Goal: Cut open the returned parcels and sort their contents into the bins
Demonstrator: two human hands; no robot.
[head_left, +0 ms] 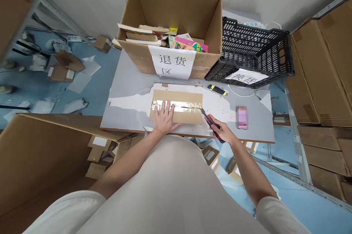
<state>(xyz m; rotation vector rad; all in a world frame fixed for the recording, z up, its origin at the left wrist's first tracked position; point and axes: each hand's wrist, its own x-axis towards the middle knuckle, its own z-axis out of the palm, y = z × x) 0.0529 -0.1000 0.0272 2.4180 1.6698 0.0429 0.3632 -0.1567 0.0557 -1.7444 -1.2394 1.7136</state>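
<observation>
A flat brown cardboard box (189, 117) with shiny clear tape along its middle lies on the table (129, 69). My left hand (164, 118) presses flat on the box's left part, fingers spread. A dark slit line shows in the tape on the right half. In my right hand (220, 130) is a black and red box cutter (213, 125), its blade tip at the box's right edge. The fingers are wrapped round its handle. Behind the box lies a second cutter (217, 90), black and yellow, untouched.
A large open carton (137, 56) of books with a paper label stands at the back, beside a black plastic crate (250, 58). A phone-like pink item (242, 117) lies at the right. Cartons (310, 69) line the right shelf; a big open box (35, 153) stands left.
</observation>
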